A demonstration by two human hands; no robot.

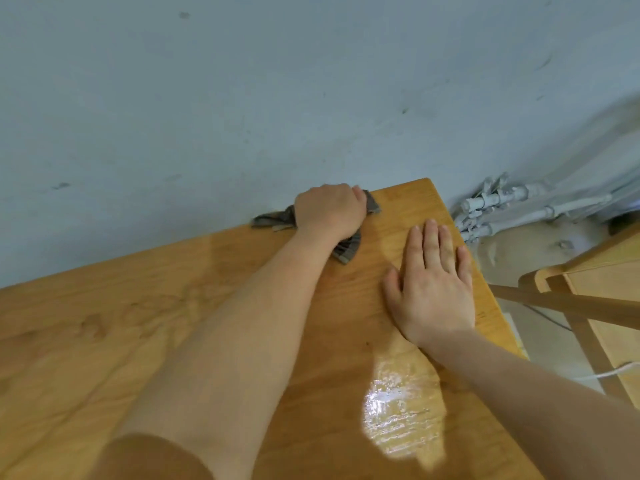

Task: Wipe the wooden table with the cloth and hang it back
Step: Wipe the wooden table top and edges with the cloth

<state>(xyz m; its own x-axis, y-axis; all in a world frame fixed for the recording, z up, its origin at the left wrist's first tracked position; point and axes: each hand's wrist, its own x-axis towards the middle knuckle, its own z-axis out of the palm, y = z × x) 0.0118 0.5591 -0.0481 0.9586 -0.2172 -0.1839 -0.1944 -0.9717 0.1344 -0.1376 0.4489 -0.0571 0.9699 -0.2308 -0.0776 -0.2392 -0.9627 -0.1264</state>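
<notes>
A grey striped cloth (pixel 346 249) lies bunched at the far edge of the wooden table (pixel 104 323), close to the wall and near the far right corner. My left hand (pixel 329 211) presses down on the cloth, fingers curled over it; cloth ends stick out to the left, right and below the hand. My right hand (pixel 433 285) rests flat on the tabletop near the right edge, fingers spread slightly, holding nothing. A wet, shiny patch (pixel 398 410) glistens on the wood near the front right.
A pale blue-grey wall (pixel 242 98) runs directly behind the table. White painted pipes (pixel 502 209) lie on the floor beyond the right corner. A wooden chair (pixel 588 299) stands to the right, with a white cable (pixel 609 370) beside it.
</notes>
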